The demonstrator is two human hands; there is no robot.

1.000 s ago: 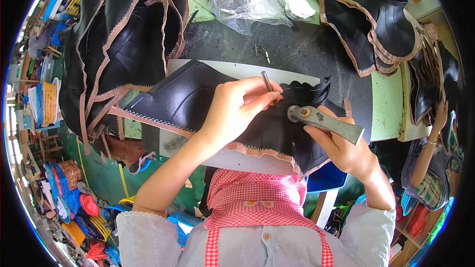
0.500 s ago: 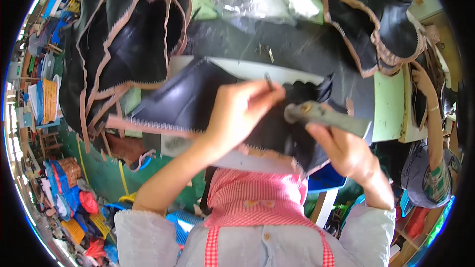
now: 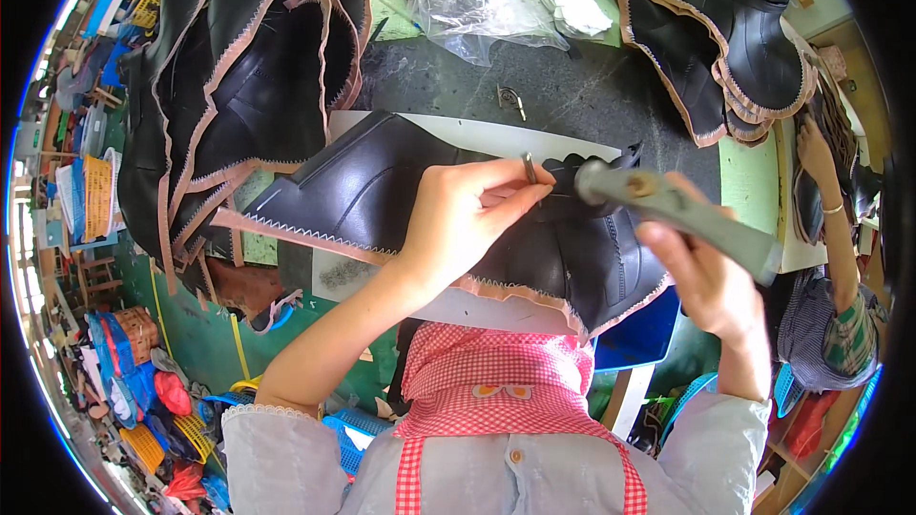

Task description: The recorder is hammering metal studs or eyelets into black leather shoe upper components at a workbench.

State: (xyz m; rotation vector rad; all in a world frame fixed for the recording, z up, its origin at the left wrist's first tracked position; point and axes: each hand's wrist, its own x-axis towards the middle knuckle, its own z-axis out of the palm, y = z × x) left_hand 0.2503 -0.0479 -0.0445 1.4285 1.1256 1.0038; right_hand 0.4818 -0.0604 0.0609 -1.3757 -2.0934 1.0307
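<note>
A black rubber boot upper point(image 3: 382, 195) with a pinkish zigzag-cut edge lies flat on a white board point(image 3: 477, 138) at the near edge of a dark work table point(image 3: 572, 95), right in front of the person's red-checked apron point(image 3: 496, 372). The left hand point(image 3: 458, 224) rests on the middle of that upper, its thumb and forefinger pinched around a short metal punch point(image 3: 530, 168) that stands upright with its tip on the rubber. Just right of the punch, the right hand point(image 3: 706, 272) is clenched around the grey handle of a hammer point(image 3: 668, 205), whose round head hangs close beside the punch top; whether the two touch cannot be told. Left of the boot upper, a heap of similar black pieces point(image 3: 239, 86) with pink edges is piled up, and another heap point(image 3: 725, 38) lies beyond it to the right. A crumpled clear plastic bag point(image 3: 487, 0) sits on the table behind the upper. At the far right, another person's arm point(image 3: 835, 219) reaches toward more dark pieces
</note>
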